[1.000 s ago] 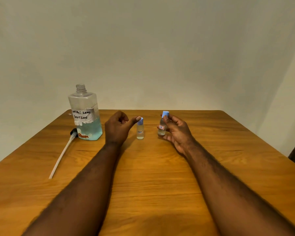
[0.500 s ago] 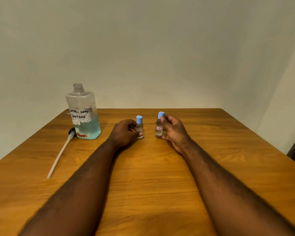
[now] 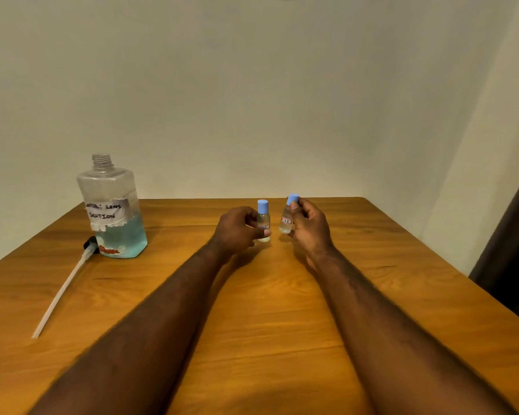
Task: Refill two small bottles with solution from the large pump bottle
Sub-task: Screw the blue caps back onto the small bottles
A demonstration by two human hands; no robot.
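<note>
Dim, warm, even light. Soft shadows pool under both forearms on the counter. No glare. Wide-angle bending shows toward 3 and 9 o'clock; near forearms look slightly soft.

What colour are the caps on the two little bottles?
Both caps, the left bottle's and the right bottle's, are light blue, seen clearly in the head view.

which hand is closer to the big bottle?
Left. The left hand is between the big bottle and the right hand, which is farther right.
</note>
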